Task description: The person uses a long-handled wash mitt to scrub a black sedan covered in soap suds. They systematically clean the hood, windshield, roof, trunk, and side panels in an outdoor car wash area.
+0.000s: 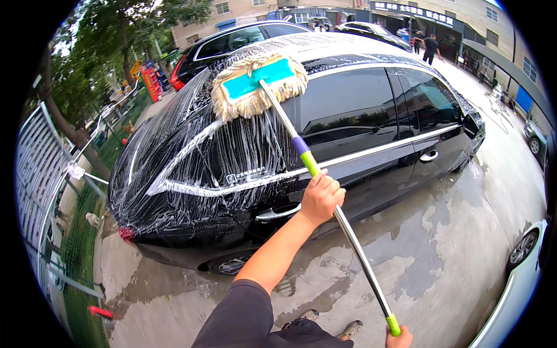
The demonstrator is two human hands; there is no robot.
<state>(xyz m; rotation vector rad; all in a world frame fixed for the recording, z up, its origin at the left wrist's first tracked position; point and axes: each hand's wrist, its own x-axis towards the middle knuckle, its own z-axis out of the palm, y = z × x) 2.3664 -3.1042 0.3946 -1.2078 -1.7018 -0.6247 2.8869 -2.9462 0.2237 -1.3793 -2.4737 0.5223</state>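
Observation:
My left hand (323, 198) is wrapped round the metal pole of a car-wash mop (355, 246), just below its green and purple sleeve. At the lower edge my right hand (399, 337) grips the pole's green end. The mop's shaggy cream head (232, 107), with a teal back plate, lies against the rear roof edge and side glass of a black car (360, 180). White suds streak down the rear window, rear quarter and roof. The front side windows carry far less foam. What the mop head covers is hidden.
A metal fence (43, 168) and green netting stand to the left. Behind the soapy car is another dark car (232, 43). A white car (516, 284) is at the right edge. Wet concrete (418, 261) lies underfoot. A person in dark clothes (430, 47) stands far off.

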